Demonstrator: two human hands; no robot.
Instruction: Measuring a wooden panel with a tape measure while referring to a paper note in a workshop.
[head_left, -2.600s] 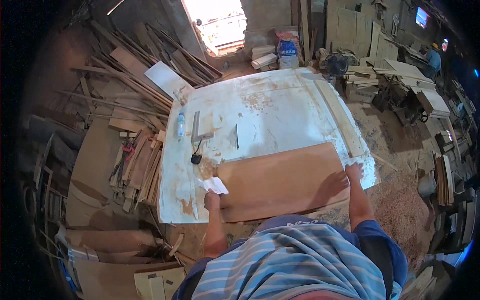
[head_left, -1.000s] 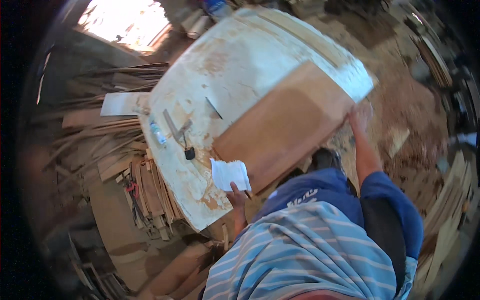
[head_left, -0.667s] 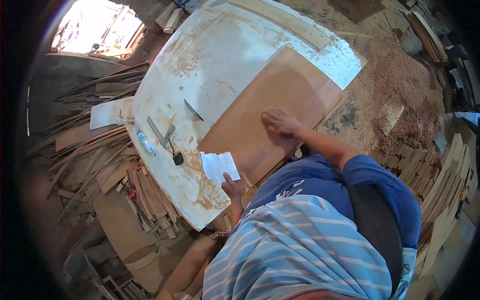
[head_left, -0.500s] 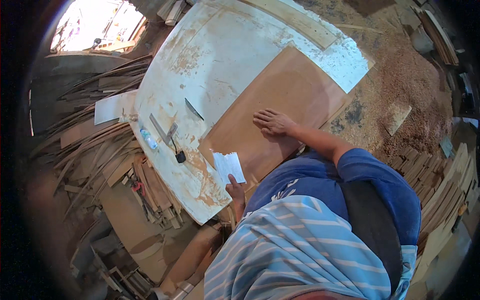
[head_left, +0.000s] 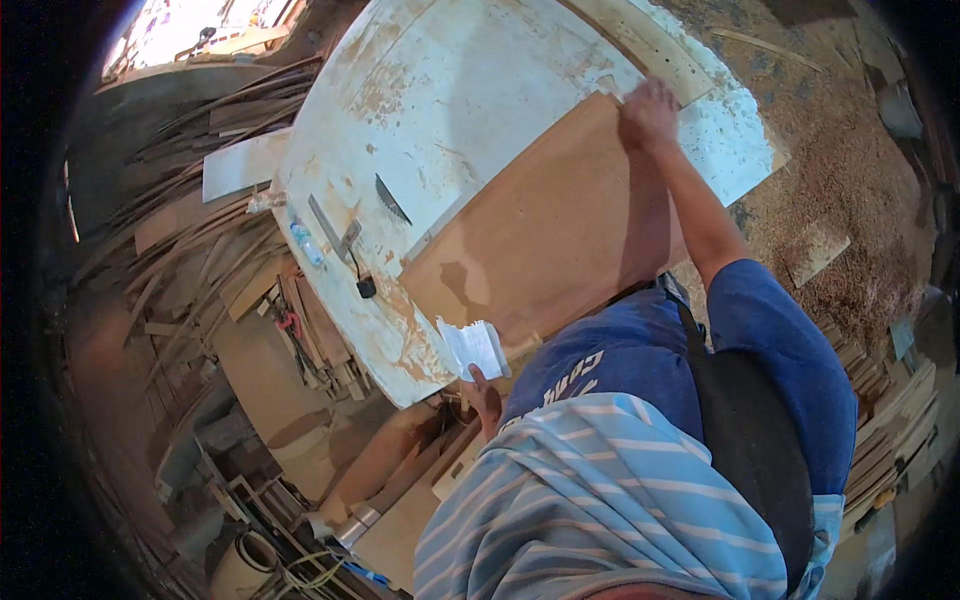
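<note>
Fingers of the right hand (head_left: 650, 108) curl over the far corner of the brown board (head_left: 550, 230), which lies flat on the white table (head_left: 450, 90). The left hand (head_left: 487, 393) pinches a white paper (head_left: 474, 347) at the board's near edge.

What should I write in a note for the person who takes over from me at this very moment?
Left hand: holds a white sheet of paper at the near edge of the white worktable.
Right hand: stretched out, its grip on the far corner of the brown board.
The board lies flat on the table. A square, a small bottle and a saw blade lie to its left.
Done: board is on the table.
Left: no marks or cuts are visible on the board yet.
</note>
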